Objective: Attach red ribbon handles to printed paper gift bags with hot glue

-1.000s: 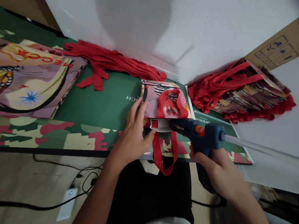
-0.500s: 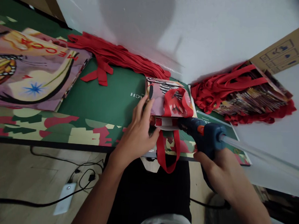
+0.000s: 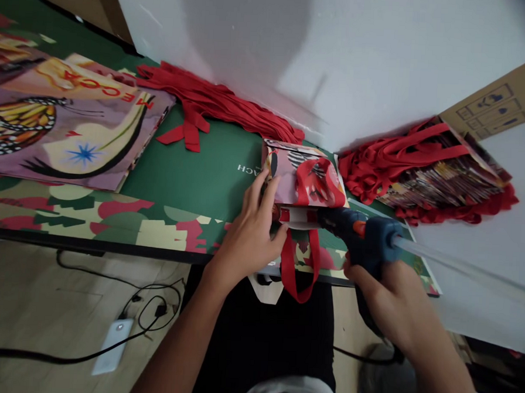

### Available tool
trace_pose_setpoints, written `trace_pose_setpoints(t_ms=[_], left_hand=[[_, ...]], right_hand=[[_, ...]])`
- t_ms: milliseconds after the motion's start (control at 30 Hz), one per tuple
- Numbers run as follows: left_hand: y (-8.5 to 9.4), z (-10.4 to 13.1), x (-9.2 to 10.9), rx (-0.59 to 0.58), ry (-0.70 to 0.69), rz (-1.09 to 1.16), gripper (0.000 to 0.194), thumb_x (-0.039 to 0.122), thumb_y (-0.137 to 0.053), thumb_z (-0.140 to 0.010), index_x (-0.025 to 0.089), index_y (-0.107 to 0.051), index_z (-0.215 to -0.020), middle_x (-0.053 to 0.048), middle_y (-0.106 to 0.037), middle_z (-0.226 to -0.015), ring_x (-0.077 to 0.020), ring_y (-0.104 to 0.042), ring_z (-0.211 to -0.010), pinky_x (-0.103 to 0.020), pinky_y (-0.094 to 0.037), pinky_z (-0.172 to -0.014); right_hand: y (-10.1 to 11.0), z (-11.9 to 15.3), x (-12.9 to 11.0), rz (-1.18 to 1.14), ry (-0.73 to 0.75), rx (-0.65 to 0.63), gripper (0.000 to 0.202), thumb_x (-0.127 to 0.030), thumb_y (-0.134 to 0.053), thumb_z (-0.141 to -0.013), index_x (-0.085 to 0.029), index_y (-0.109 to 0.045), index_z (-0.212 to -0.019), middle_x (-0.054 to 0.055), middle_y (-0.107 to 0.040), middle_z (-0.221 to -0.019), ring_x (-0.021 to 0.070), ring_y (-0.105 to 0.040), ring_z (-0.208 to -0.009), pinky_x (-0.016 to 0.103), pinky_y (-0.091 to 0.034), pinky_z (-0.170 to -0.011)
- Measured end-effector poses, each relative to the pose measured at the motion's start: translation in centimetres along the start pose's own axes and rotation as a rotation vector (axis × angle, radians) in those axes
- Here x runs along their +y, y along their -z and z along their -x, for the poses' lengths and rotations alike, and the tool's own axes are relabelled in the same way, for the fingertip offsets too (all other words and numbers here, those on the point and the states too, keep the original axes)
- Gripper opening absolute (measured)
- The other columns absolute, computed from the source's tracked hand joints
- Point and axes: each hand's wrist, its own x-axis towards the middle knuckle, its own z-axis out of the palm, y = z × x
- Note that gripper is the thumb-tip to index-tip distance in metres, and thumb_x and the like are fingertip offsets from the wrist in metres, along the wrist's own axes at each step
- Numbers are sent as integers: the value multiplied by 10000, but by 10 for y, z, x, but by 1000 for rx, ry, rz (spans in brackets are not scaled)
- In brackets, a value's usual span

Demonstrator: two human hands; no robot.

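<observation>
My right hand (image 3: pixel 395 300) is wrapped around the handle of a dark blue glue gun (image 3: pixel 374 240) with a long clear glue stick (image 3: pixel 439 258) out of its back. The gun's nozzle points left into the mouth of a small printed paper bag (image 3: pixel 285 183), which lies flat on the table. One red ribbon handle (image 3: pixel 322 182) loops over the bag's upper face, and another red ribbon handle (image 3: pixel 301 280) hangs over the table edge. My left hand (image 3: pixel 254 234) grips the bag's left side, fingers on top and thumb by the opening. The nozzle's tip is hidden inside.
Printed bags (image 3: pixel 85 134) lie stacked at the left. A bundle of red ribbons (image 3: pixel 218 103) runs along the white wall (image 3: pixel 253 37). Finished-looking bags with red handles (image 3: pixel 440 165) stand packed at the right. Black cables and a white power strip (image 3: pixel 112 347) are on the floor.
The view has shifted slightly, so the table and its things sit a little further right. My hands, the bag and the glue gun keep about the same places relative to each other.
</observation>
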Motion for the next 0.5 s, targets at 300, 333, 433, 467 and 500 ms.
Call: trace_pose_setpoints(t_ms=[300, 333, 433, 467, 500], left_hand=[[-1, -1, -2, 3, -10, 15, 851, 167, -631, -979, 291, -196, -1700, -164, -175, -1792, -364, -211, -1687, -637, -312, -1348], [-1, -1, -3, 5, -12, 10, 849, 169, -628, -981, 288, -196, -1701, -166, -174, -1792, -367, -209, -1687, -641, -303, -1349], [-1, -1, -3, 3, -7, -10, 841, 185, -619, -987, 279, -192, -1705, -166, -173, -1796, -371, -196, -1690, -640, -280, -1356], [-1, -1, -3, 1, -3, -16, 839, 189, -617, -988, 274, -191, -1706, -165, -175, -1797, -369, -193, -1691, -633, -278, -1358], [-1, -2, -2, -2, 0, -23, 837, 193, -616, -988, 266, -192, -1706, -166, -176, -1797, -366, -191, -1692, -624, -278, -1360]], right_hand=[[11, 12, 20, -236, -156, 61, 249, -474, -739, -718, -234, -738, -784, 1, -578, -611, 212, -534, -580, 309, -388, -514], [12, 12, 25, -272, -195, 81, 245, -479, -756, -712, -244, -716, -766, -6, -556, -596, 207, -524, -561, 308, -388, -502], [14, 10, 37, -413, -315, 94, 271, -493, -792, -703, -258, -666, -751, -31, -499, -546, 189, -487, -491, 305, -390, -469], [14, 9, 39, -472, -346, 88, 276, -485, -798, -695, -257, -651, -748, -37, -488, -533, 183, -478, -474, 304, -387, -461], [13, 9, 40, -533, -374, 77, 282, -466, -807, -673, -257, -633, -742, -40, -487, -526, 180, -476, -464, 302, -386, -456]])
